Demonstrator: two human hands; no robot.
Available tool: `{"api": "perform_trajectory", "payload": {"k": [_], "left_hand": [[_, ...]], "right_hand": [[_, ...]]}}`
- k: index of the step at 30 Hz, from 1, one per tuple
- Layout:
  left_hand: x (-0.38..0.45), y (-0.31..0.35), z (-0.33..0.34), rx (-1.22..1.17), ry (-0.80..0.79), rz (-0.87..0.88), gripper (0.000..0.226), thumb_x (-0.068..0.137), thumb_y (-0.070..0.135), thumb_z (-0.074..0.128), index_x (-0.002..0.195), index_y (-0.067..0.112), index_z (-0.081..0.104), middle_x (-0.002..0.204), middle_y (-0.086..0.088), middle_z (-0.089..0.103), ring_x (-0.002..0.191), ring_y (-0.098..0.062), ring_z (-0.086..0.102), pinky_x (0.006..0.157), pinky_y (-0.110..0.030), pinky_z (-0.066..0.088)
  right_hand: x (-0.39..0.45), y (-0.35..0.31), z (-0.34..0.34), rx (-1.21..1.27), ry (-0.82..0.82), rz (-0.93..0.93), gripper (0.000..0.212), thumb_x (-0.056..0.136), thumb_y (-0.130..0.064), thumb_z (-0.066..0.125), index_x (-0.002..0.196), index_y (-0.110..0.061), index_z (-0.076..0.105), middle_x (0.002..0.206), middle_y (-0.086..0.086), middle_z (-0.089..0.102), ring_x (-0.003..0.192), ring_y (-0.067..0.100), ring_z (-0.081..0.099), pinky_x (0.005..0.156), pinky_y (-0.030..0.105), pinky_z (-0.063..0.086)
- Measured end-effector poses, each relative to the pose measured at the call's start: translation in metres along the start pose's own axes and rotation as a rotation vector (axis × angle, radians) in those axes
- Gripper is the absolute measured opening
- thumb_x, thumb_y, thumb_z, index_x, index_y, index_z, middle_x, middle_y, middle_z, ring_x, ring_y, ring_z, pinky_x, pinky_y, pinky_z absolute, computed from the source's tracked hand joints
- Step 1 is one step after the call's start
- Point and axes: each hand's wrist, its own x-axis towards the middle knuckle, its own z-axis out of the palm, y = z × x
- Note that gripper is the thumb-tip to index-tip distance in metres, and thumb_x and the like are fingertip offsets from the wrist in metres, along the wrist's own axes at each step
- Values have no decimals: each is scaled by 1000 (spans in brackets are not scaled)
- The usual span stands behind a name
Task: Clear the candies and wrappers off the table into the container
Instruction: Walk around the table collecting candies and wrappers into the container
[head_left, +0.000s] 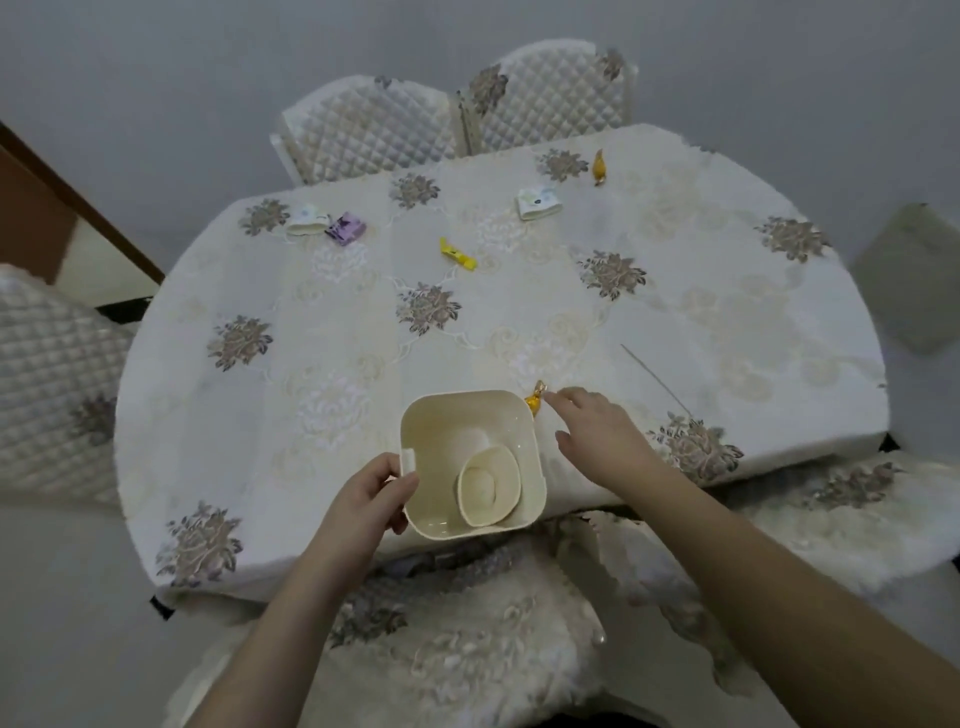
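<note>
a person's left hand (370, 499) clasps the handle side of a cream container (470, 460) at the near edge of a cloth-covered table (311, 374), while the right hand (597, 434) reaches, fingers spread and holding nothing, toward a gold-wrapped candy (535, 401). the candy lies just beyond the right fingertips (557, 397) and right against the container's far corner; whether the forefinger already touches the foil cannot be told. inside the container a smaller cream cup (488, 486) lies tipped on its side, and no candy shows in there yet. the step in hand looks like the first pick-up, and it should go best if thumb and forefinger close on the twisted foil end nearest the grip, lift only enough to clear the rim, and let go over the open part of the container rather than over the cup. the left hand's firm hold matters: a nudge at that corner could slide the container on the cloth. farther out from the reaching hand, well apart from it, wait 5 more pieces: a yellow candy (457, 253) near the table's middle, a purple wrapper (345, 227) touching a white wrapper (306, 218) toward the far left, another white wrapper (539, 201) and an orange candy (599, 166) at the far edge. bringing the container along toward those would likely spare long reaches.
</note>
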Motion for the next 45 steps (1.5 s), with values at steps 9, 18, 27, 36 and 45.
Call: {"api": "perform_trajectory", "payload": {"k": [9, 18, 27, 36, 45], "left_hand": [[-8, -16, 31, -158, 168, -110, 54, 78, 37, 64, 101, -10, 53, 79, -17, 53, 73, -26, 50, 68, -42, 44], [-25, -27, 36, -191, 280, -119, 44, 80, 31, 62, 91, -10, 50, 70, -11, 53, 63, -19, 51, 55, -26, 45], [-34, -28, 37, -200, 302, -98, 43, 80, 31, 60, 92, -10, 50, 70, -12, 51, 60, -18, 49, 51, -25, 42], [-32, -24, 40, -189, 252, -103, 24, 83, 31, 62, 76, 13, 48, 55, 5, 45, 50, -15, 40, 51, -29, 31], [-33, -23, 32, -118, 115, -75, 37, 74, 47, 65, 79, 13, 52, 61, 1, 56, 56, -19, 53, 53, -32, 44]], "right_hand": [[65, 10, 41, -93, -134, -178, 68, 93, -1, 42, 152, -22, 15, 161, 5, 18, 145, 26, 20, 115, 43, 20], [74, 23, 68, -269, -15, -199, 32, 89, -8, 46, 119, -17, 53, 118, 8, 55, 111, 28, 49, 98, 39, 34], [49, 21, 35, 186, -10, 1, 29, 93, -28, 55, 119, -17, 56, 113, 5, 52, 82, 25, 58, 69, 34, 46], [-22, -8, -51, 452, 129, -161, 20, 86, -35, 62, 105, -30, 63, 90, -11, 55, 81, 6, 55, 70, 22, 44], [-43, -92, -54, 108, 37, -344, 29, 86, -29, 60, 113, -18, 63, 103, 4, 57, 91, 23, 58, 77, 34, 49]]}}
